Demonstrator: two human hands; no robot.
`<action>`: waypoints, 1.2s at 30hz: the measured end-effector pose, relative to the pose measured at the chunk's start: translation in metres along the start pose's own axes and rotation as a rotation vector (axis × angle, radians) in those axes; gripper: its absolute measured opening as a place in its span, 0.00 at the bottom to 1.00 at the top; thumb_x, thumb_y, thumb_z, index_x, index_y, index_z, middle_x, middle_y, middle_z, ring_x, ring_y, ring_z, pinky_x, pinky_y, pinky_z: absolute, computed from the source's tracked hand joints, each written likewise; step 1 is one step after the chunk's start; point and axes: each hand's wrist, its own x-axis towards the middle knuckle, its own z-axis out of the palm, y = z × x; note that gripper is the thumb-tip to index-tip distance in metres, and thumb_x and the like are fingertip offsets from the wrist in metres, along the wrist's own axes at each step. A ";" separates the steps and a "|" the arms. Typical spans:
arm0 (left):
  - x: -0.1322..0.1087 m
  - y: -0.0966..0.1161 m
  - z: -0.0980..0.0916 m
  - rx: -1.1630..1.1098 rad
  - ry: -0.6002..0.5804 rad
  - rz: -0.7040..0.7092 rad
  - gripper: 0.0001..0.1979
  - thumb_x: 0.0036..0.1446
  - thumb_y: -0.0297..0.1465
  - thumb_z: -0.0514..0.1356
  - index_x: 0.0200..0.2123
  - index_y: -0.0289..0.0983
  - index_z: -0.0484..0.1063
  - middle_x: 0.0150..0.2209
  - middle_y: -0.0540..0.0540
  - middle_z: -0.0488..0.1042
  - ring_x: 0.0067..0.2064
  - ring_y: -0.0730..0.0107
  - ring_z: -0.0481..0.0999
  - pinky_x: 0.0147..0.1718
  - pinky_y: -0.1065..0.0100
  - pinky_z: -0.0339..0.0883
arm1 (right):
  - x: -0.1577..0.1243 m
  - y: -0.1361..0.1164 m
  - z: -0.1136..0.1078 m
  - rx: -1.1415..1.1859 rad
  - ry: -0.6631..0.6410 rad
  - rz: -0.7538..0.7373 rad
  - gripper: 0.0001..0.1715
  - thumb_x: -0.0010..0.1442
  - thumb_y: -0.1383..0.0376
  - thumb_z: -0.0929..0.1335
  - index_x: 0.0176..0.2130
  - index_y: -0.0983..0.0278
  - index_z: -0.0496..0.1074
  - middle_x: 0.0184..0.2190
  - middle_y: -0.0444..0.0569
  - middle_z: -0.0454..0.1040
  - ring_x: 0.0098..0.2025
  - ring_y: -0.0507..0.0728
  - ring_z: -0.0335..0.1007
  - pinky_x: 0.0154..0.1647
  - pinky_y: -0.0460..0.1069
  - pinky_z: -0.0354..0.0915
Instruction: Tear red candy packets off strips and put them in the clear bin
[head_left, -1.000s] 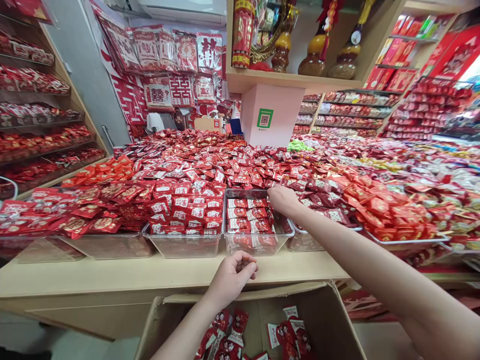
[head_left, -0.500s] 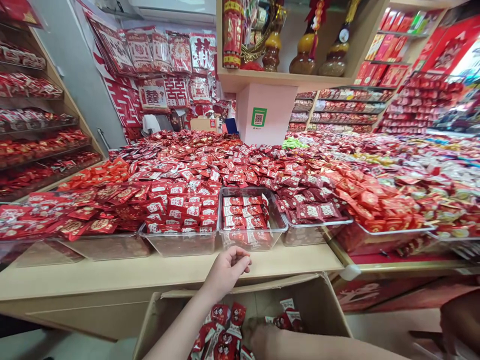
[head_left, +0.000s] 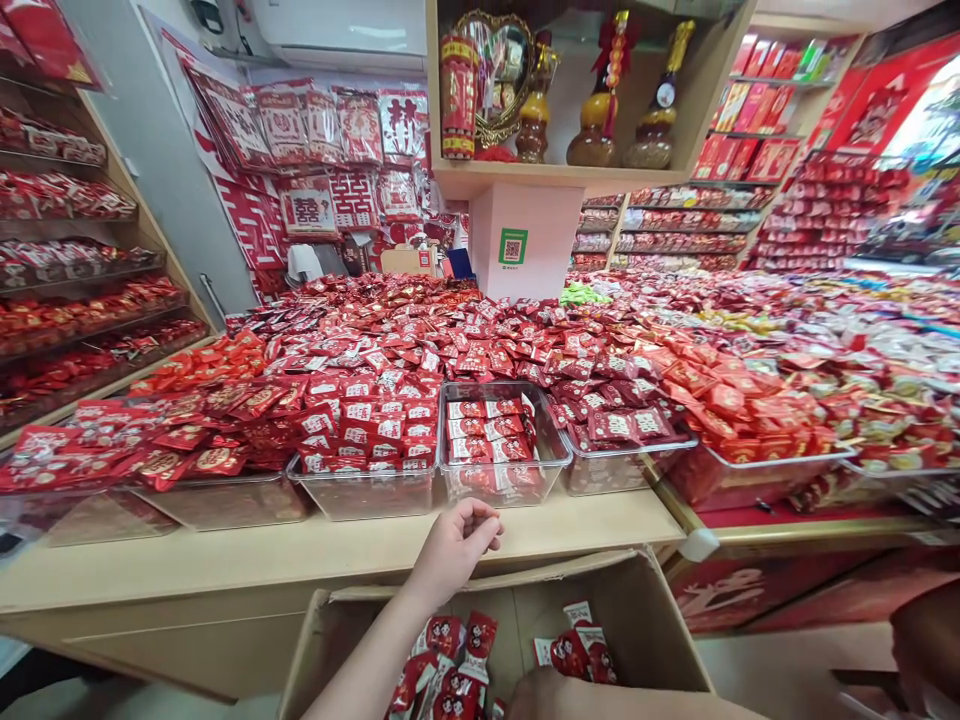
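Observation:
My left hand [head_left: 459,542] is held above the far rim of a cardboard box [head_left: 491,586], just in front of a clear plastic bin [head_left: 555,462]. Its fingers are curled in toward the thumb, and no packet shows in them. Down inside the box, my right hand [head_left: 544,690] is at the lower edge of the view with its fingers hidden. Red-and-white wrapped candies [head_left: 454,690] with printed figures lie to its left; a smaller group of the same candies [head_left: 581,645] lies beyond it to the right. Similar packets [head_left: 487,430] stand in neat rows in the bin.
More clear bins of red packets [head_left: 367,430] line the counter [head_left: 225,560] on both sides. Behind them spreads a wide heap of packets [head_left: 465,330]. A display cabinet [head_left: 517,175] with bottles overhangs on a pillar. Shelves [head_left: 75,230] rise at the left.
The view has tilted and shifted slightly. My right hand, blurred before among the candies, sits lower in the picture. My left hand keeps nearly the same place and curl.

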 end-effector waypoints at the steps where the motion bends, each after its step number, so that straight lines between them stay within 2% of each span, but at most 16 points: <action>1: 0.000 -0.001 0.000 -0.005 -0.003 0.001 0.05 0.49 0.31 0.57 0.29 0.35 0.67 0.26 0.50 0.72 0.26 0.75 0.71 0.27 0.73 0.63 | -0.009 -0.003 -0.015 -0.100 -0.044 -0.009 0.12 0.41 0.77 0.66 0.27 0.66 0.75 0.26 0.57 0.76 0.30 0.63 0.72 0.27 0.52 0.66; 3: 0.001 -0.001 0.001 -0.018 -0.013 0.005 0.05 0.49 0.31 0.57 0.30 0.35 0.66 0.26 0.49 0.72 0.26 0.74 0.72 0.28 0.72 0.63 | -0.032 -0.006 -0.050 -0.217 -0.044 -0.043 0.13 0.44 0.75 0.65 0.32 0.67 0.74 0.28 0.58 0.76 0.31 0.63 0.72 0.26 0.51 0.65; 4: 0.001 -0.001 0.001 -0.026 -0.021 0.008 0.06 0.49 0.31 0.57 0.30 0.35 0.66 0.27 0.49 0.72 0.26 0.74 0.72 0.28 0.71 0.64 | -0.046 -0.007 -0.066 -0.188 0.033 -0.069 0.13 0.44 0.72 0.66 0.33 0.67 0.73 0.28 0.58 0.75 0.30 0.63 0.72 0.25 0.51 0.64; 6: -0.001 0.003 0.001 -0.041 -0.042 0.016 0.07 0.49 0.32 0.57 0.31 0.35 0.66 0.28 0.48 0.73 0.28 0.72 0.72 0.30 0.69 0.65 | -0.071 -0.003 -0.094 -0.037 0.189 -0.050 0.15 0.41 0.66 0.68 0.33 0.68 0.72 0.27 0.56 0.75 0.28 0.62 0.71 0.24 0.49 0.63; 8: -0.006 0.010 0.001 -0.066 -0.101 0.026 0.09 0.49 0.33 0.58 0.34 0.35 0.67 0.31 0.45 0.73 0.33 0.69 0.73 0.35 0.66 0.65 | -0.093 0.005 -0.111 0.189 0.332 -0.052 0.17 0.37 0.63 0.70 0.31 0.66 0.71 0.26 0.51 0.74 0.26 0.58 0.68 0.22 0.46 0.60; 9: -0.009 0.016 0.000 -0.081 -0.146 0.030 0.12 0.48 0.34 0.59 0.36 0.35 0.67 0.35 0.43 0.73 0.38 0.66 0.73 0.39 0.64 0.64 | -0.100 0.010 -0.116 0.319 0.402 -0.060 0.17 0.37 0.62 0.70 0.30 0.65 0.70 0.26 0.48 0.73 0.25 0.56 0.67 0.21 0.45 0.58; 11: -0.018 0.026 -0.001 -0.167 -0.346 0.053 0.18 0.48 0.37 0.59 0.42 0.36 0.65 0.45 0.40 0.69 0.48 0.60 0.67 0.47 0.60 0.59 | -0.111 0.018 -0.123 0.608 0.549 -0.101 0.14 0.39 0.63 0.70 0.29 0.64 0.67 0.26 0.44 0.71 0.26 0.52 0.64 0.22 0.43 0.56; 13: -0.026 0.035 -0.001 -0.200 -0.527 0.032 0.28 0.43 0.39 0.62 0.48 0.38 0.61 0.49 0.39 0.65 0.51 0.56 0.64 0.49 0.59 0.56 | -0.115 0.024 -0.129 0.909 0.681 -0.168 0.13 0.42 0.63 0.69 0.29 0.64 0.63 0.26 0.43 0.70 0.27 0.51 0.63 0.24 0.43 0.57; 14: -0.029 0.037 0.000 -0.188 -0.553 0.001 0.32 0.41 0.37 0.64 0.51 0.39 0.58 0.50 0.40 0.64 0.50 0.57 0.64 0.48 0.59 0.56 | -0.115 0.026 -0.133 1.042 0.733 -0.214 0.13 0.44 0.63 0.68 0.30 0.64 0.62 0.27 0.43 0.70 0.27 0.51 0.63 0.26 0.43 0.58; 18: -0.030 0.034 0.005 -0.111 -0.357 -0.090 0.33 0.42 0.27 0.63 0.52 0.44 0.55 0.47 0.46 0.67 0.45 0.63 0.69 0.42 0.65 0.63 | -0.106 0.032 -0.142 1.349 0.862 -0.306 0.16 0.45 0.62 0.69 0.30 0.64 0.59 0.30 0.45 0.70 0.30 0.50 0.65 0.29 0.45 0.60; 22: -0.022 0.025 0.008 -0.047 -0.204 -0.074 0.22 0.43 0.27 0.62 0.45 0.39 0.64 0.39 0.47 0.73 0.40 0.67 0.71 0.39 0.68 0.64 | -0.098 0.036 -0.140 1.508 0.829 -0.183 0.16 0.47 0.57 0.68 0.29 0.64 0.59 0.19 0.39 0.65 0.16 0.46 0.60 0.14 0.41 0.53; 24: -0.019 0.022 0.010 -0.047 -0.113 -0.056 0.15 0.45 0.30 0.61 0.40 0.36 0.67 0.35 0.47 0.74 0.36 0.68 0.72 0.37 0.68 0.65 | -0.097 0.037 -0.138 1.558 0.844 -0.152 0.16 0.49 0.55 0.66 0.29 0.64 0.59 0.18 0.39 0.65 0.15 0.46 0.60 0.11 0.40 0.50; 27: -0.017 0.019 0.013 -0.080 -0.006 -0.054 0.15 0.46 0.31 0.60 0.39 0.36 0.66 0.32 0.48 0.75 0.32 0.69 0.73 0.34 0.68 0.66 | -0.100 0.036 -0.135 1.534 0.931 -0.142 0.17 0.49 0.54 0.65 0.28 0.65 0.61 0.18 0.40 0.66 0.16 0.47 0.62 0.11 0.40 0.51; 31: -0.018 0.017 0.017 -0.079 0.060 -0.050 0.17 0.45 0.31 0.60 0.41 0.36 0.64 0.32 0.48 0.75 0.32 0.69 0.73 0.34 0.68 0.66 | -0.102 0.035 -0.132 1.465 1.020 -0.091 0.17 0.48 0.54 0.66 0.30 0.65 0.62 0.19 0.41 0.66 0.17 0.48 0.62 0.11 0.41 0.51; 34: -0.020 0.018 0.019 -0.005 0.058 -0.038 0.15 0.45 0.30 0.61 0.38 0.35 0.65 0.30 0.49 0.74 0.31 0.71 0.72 0.32 0.71 0.66 | -0.103 0.034 -0.131 1.312 1.084 -0.085 0.17 0.44 0.57 0.69 0.33 0.64 0.66 0.25 0.44 0.69 0.22 0.49 0.62 0.18 0.43 0.57; 36: -0.022 0.018 0.021 0.027 0.053 -0.032 0.15 0.45 0.30 0.61 0.39 0.35 0.65 0.29 0.49 0.73 0.29 0.72 0.72 0.30 0.72 0.65 | -0.103 0.034 -0.131 1.229 1.113 -0.055 0.14 0.45 0.58 0.69 0.29 0.65 0.68 0.25 0.44 0.69 0.25 0.50 0.61 0.24 0.44 0.58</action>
